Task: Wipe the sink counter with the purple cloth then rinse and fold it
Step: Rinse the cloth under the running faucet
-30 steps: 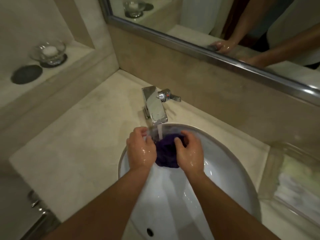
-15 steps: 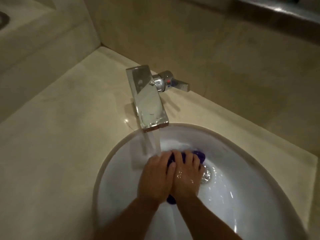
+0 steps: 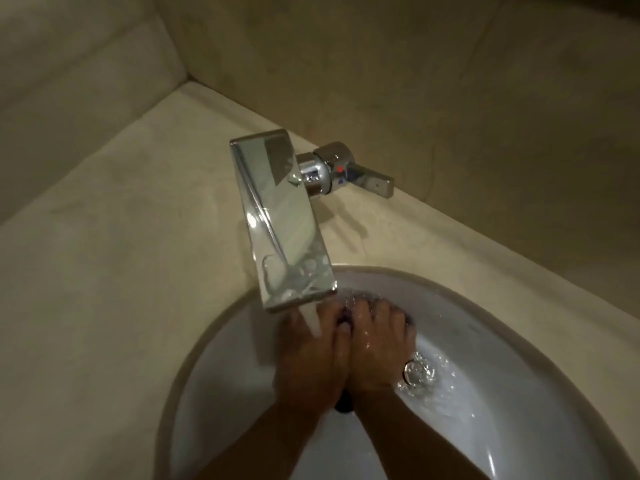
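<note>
**Cloth pressed between both hands under the running tap**

Both hands sit side by side in the white sink, just beneath the chrome faucet. The left hand and right hand are clenched around the purple cloth, which shows only as dark slivers between the knuckles and below the wrists. Water runs over the fingers and swirls at the drain, just right of the right hand. The beige counter spreads to the left.

Hands in sink, under faucet.
</note>
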